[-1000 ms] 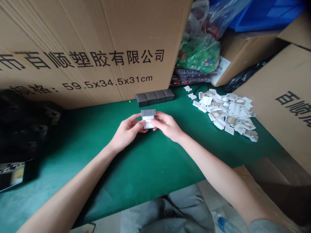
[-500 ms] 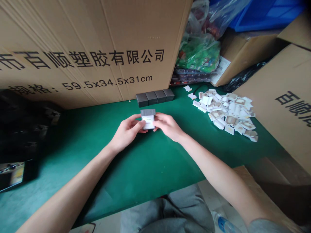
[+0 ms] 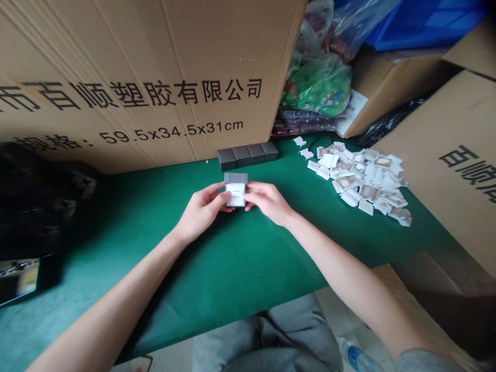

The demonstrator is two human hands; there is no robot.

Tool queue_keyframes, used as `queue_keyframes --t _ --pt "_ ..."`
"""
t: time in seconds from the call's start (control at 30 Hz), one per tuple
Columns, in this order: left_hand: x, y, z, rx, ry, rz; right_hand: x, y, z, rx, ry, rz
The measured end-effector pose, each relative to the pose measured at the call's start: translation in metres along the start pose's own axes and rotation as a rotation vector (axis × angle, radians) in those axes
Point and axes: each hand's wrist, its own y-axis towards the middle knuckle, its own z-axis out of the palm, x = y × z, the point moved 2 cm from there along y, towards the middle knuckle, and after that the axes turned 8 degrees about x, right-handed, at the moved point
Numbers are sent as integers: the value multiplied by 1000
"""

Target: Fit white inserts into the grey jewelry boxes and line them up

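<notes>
The small grey box (image 3: 235, 189) stands open above the green tabletop (image 3: 217, 268), lid raised, white insert (image 3: 235, 197) seated inside. Step in hand, by judgement: seating the insert. The next move calls for a steady hold on both sides while the lid is lowered. The left hand (image 3: 202, 209) pinches the box's left side; the right hand (image 3: 266, 200) pinches its right side. The box sits between both grips. Beyond: four closed grey boxes (image 3: 247, 154) in a row, and a pile of white inserts (image 3: 362, 178) to the right.
</notes>
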Motion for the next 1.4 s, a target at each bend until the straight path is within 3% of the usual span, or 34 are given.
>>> queue_keyframes --t 1.4 --pt "-4 -2 0 30 12 -10 5 0 4 -39 -1 6"
